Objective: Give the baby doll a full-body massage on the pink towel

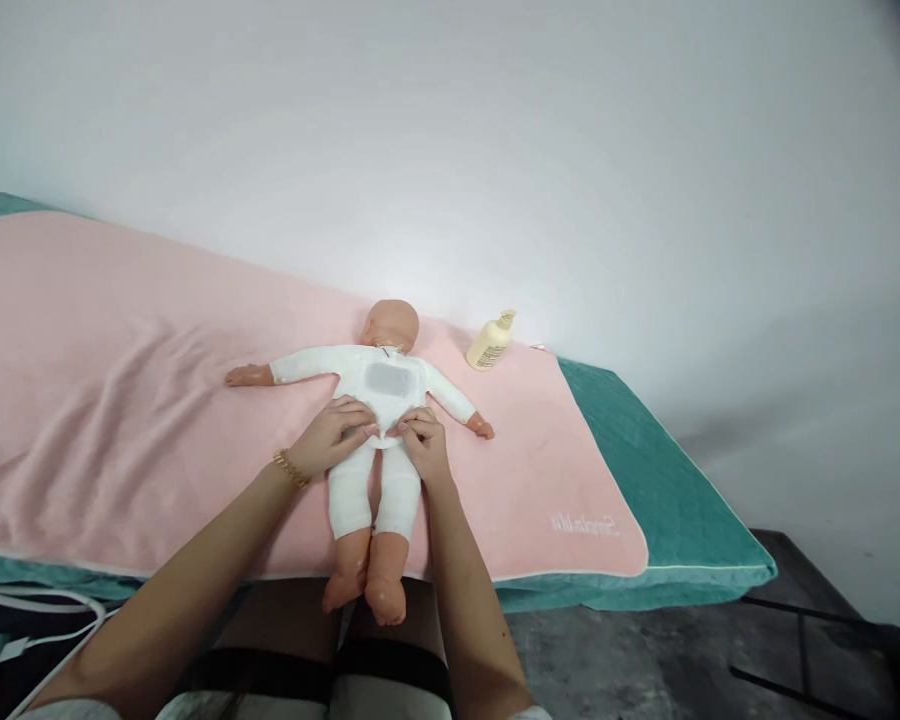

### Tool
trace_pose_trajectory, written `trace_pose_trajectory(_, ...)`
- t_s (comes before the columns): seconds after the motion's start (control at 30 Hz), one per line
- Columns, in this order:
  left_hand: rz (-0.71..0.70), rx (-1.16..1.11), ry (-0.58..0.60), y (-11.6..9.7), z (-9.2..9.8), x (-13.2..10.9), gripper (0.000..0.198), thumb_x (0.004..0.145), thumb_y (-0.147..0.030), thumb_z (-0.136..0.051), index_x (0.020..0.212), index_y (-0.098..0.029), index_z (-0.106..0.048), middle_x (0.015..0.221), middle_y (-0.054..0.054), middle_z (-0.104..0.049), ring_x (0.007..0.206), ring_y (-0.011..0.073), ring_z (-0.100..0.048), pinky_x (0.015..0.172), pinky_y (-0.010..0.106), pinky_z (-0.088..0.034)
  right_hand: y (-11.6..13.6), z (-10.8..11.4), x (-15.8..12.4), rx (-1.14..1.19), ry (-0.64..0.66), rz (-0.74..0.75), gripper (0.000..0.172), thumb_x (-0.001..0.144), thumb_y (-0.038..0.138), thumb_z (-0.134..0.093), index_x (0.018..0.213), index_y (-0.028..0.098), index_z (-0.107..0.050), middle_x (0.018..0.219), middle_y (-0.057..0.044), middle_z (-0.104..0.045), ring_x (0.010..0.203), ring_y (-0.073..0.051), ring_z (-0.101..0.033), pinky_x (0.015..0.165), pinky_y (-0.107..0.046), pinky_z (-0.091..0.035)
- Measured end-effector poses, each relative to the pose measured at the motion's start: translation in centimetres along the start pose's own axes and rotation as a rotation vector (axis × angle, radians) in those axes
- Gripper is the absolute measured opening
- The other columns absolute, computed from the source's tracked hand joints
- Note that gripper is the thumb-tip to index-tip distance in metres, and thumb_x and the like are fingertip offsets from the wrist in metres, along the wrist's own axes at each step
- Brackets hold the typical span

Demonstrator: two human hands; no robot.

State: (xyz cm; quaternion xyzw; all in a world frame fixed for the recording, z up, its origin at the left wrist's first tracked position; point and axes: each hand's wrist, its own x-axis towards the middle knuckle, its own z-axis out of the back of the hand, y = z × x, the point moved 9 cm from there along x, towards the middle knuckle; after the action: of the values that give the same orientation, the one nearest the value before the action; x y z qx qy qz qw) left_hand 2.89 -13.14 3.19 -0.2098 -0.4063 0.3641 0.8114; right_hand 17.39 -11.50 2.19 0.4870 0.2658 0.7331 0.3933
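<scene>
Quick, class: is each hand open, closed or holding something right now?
Left hand: fingers bent, at the doll; whether it pinches anything cannot be told.
Right hand: fingers curled, also at the doll; whether it grips cannot be told.

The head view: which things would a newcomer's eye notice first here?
Probably the doll in white, lying near the picture's centre on a pink blanket. The left hand and right hand are on its lower torso, one at each side. Next, the pale yellow pump bottle stands out, right of the doll's head.
</scene>
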Motion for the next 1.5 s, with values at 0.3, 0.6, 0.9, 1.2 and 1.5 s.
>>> trace_pose_trajectory(0.3, -0.055, 0.047, -0.105, -0.9, 1.4, -0.8, 0.03, 0.094, -0.037, -0.042, 0.096, -0.022, -0.068, 0.104, 0.007, -0.067, 0.102, 0.0237, -0.056, 0.099, 0.045, -0.035, 0.9, 1.1, -0.5, 0.017, -0.085, 0.049, 0.032, 0.093, 0.038, -0.053, 0.074, 0.028, -0.076, 0.084, -0.003, -0.066, 0.09, -0.02, -0.059, 0.095, -0.042, -0.042)
trace_pose_trajectory(0.6, -0.035, 0.101, -0.029, -0.5, 0.2, -0.3, 0.028, 0.094, -0.037, -0.044, 0.096, -0.021, -0.067, 0.104, 0.007, -0.065, 0.101, 0.0237, -0.053, 0.097, 0.043, -0.035, -0.9, 0.2, 0.3, 0.046, -0.035, -0.069, 0.033, 0.093, 0.037, -0.053, 0.071, 0.026, -0.076, 0.087, -0.003, -0.065, 0.094, -0.019, -0.058, 0.095, -0.039, -0.04)
trace_pose_trajectory(0.9, -0.061, 0.05, -0.077, -0.2, 0.5, -0.4, 0.025, 0.094, -0.034, -0.045, 0.103, -0.02, -0.064, 0.108, 0.007, -0.064, 0.106, 0.0232, -0.053, 0.097, 0.041, -0.037, -1.0, 0.5, 0.2, 0.115, -0.052, -0.085, 0.03, 0.092, 0.037, -0.055, 0.073, 0.027, -0.076, 0.091, -0.003, -0.065, 0.098, -0.02, -0.057, 0.099, -0.039, -0.037)
trace_pose_trajectory(1.2, -0.013, 0.128, -0.11, 0.9, 0.2, -0.2, 0.026, 0.093, -0.036, -0.049, 0.109, -0.022, -0.063, 0.116, 0.007, -0.062, 0.113, 0.0242, -0.053, 0.104, 0.045, -0.032, -1.0, 0.6, 0.5, 0.088, -0.088, -0.047, 0.032, 0.095, 0.038, -0.05, 0.081, 0.027, -0.076, 0.103, -0.004, -0.067, 0.107, -0.022, -0.058, 0.106, -0.043, -0.033)
trace_pose_trajectory(1.5, 0.038, 0.137, -0.11, 1.4, 0.0, 0.1, 0.02, 0.092, -0.033, -0.051, 0.104, -0.022, -0.063, 0.11, 0.005, -0.064, 0.109, 0.0233, -0.055, 0.103, 0.044, -0.035, -1.4, 0.2, 0.7, 0.053, -0.06, -0.099, 0.034, 0.096, 0.038, -0.049, 0.077, 0.026, -0.075, 0.099, -0.003, -0.068, 0.104, -0.02, -0.059, 0.108, -0.043, -0.031)
